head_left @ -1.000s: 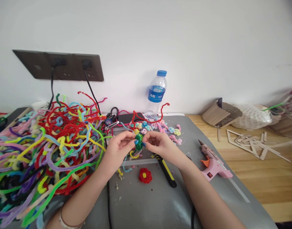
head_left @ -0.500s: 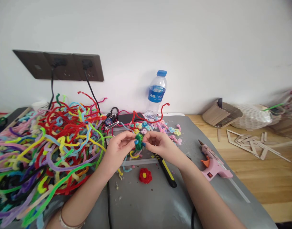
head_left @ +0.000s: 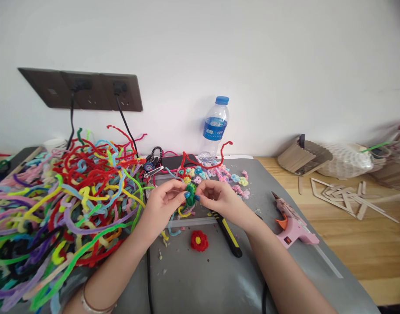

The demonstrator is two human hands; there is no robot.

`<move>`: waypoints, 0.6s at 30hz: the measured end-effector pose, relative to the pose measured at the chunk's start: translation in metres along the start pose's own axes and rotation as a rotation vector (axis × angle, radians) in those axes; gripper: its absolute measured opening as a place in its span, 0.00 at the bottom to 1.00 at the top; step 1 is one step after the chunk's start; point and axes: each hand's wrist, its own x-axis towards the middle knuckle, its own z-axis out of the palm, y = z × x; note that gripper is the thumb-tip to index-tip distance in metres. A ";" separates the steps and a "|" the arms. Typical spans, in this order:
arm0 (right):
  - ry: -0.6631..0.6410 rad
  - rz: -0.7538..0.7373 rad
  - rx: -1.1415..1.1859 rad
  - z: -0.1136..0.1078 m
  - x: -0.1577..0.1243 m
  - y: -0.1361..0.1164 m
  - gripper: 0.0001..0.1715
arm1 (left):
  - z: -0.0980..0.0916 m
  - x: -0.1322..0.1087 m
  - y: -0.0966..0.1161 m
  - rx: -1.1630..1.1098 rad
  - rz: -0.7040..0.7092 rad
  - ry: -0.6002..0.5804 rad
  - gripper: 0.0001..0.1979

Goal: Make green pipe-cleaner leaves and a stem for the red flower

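Between the fingertips of both hands is a small bundle of green pipe cleaner [head_left: 190, 197], bent into loops. My left hand [head_left: 165, 201] pinches it from the left, thumb and fingers together. From the right, my right hand [head_left: 216, 198] pinches its other edge. Just below the hands on the grey mat [head_left: 183, 283] lies a red pipe-cleaner flower [head_left: 199, 241] with a yellow centre. A black-and-yellow handled tool [head_left: 230, 237] lies under my right hand, its head partly hidden. Small pastel flowers [head_left: 224, 174] are scattered behind the hands.
A tangled heap of colourful pipe cleaners [head_left: 88, 192] covers the left side. A pink glue gun [head_left: 294, 229] rests at the right. Behind stands a water bottle [head_left: 215, 128] against the wall. Wooden sticks [head_left: 347, 198] lie on the wooden table, and a black cable [head_left: 149, 279] crosses the mat.
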 end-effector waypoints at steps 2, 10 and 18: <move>0.000 0.002 0.002 0.000 0.000 0.000 0.04 | 0.000 0.000 0.000 0.003 0.000 0.001 0.05; -0.003 0.004 -0.006 0.000 0.000 0.002 0.04 | 0.000 0.001 -0.002 -0.020 0.008 0.003 0.04; -0.002 0.004 -0.003 0.000 0.000 0.001 0.05 | 0.000 0.000 -0.001 -0.011 0.005 0.001 0.04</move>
